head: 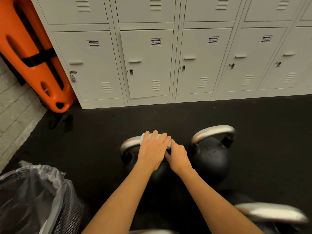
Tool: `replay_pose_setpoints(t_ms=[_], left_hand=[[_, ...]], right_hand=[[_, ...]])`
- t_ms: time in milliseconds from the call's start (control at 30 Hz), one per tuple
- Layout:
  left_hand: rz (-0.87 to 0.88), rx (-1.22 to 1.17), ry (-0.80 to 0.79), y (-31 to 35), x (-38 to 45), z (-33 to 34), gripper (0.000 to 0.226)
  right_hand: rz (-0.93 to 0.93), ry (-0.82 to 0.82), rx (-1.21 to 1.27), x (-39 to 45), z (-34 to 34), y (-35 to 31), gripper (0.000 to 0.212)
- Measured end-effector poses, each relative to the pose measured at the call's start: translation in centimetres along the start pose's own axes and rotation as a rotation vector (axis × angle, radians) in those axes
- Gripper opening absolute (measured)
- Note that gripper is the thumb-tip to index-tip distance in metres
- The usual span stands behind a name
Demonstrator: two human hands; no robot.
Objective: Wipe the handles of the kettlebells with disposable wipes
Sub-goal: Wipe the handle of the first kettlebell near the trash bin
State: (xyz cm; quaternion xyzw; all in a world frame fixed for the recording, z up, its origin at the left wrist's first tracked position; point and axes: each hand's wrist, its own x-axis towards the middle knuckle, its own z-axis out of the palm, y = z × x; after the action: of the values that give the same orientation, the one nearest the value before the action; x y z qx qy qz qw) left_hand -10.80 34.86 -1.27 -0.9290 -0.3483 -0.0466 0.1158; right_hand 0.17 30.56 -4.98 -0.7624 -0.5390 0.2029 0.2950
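Observation:
Two black kettlebells with silver handles stand on the dark floor. My left hand lies over the top of the left kettlebell's handle, fingers wrapped over a white wipe that covers the bar. My right hand pinches the wipe's right end at the handle. My arms hide most of that kettlebell's body. The right kettlebell stands free beside it, its handle untouched. A third silver handle, blurred, shows at the lower right.
A mesh bin lined with a grey plastic bag stands at the lower left. White lockers run along the back. An orange board leans in the left corner against a brick wall.

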Motion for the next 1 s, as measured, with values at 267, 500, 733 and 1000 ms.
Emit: replay_pose_setpoints(t_ms=[267, 500, 733, 1000], left_hand=[[-0.119, -0.197, 0.092, -2.8, -2.1, 1.1, 0.064], [-0.273, -0.437, 0.102, -4.8, -3.7, 1.3, 0.041], [-0.293, -0.302, 0.148, -2.9, -2.6, 1.0, 0.047], [-0.131, -0.050, 0.032, 0.2, 0.0, 0.2, 0.051]], right_hand=[[0.007, -0.023, -0.003, 0.0, -0.3, -0.1, 0.026], [0.034, -0.033, -0.003, 0.0, -0.4, -0.2, 0.025], [0.043, -0.017, 0.004, 0.0, -0.3, -0.4, 0.025], [0.021, -0.010, -0.001, -0.1, -0.3, -0.5, 0.026]])
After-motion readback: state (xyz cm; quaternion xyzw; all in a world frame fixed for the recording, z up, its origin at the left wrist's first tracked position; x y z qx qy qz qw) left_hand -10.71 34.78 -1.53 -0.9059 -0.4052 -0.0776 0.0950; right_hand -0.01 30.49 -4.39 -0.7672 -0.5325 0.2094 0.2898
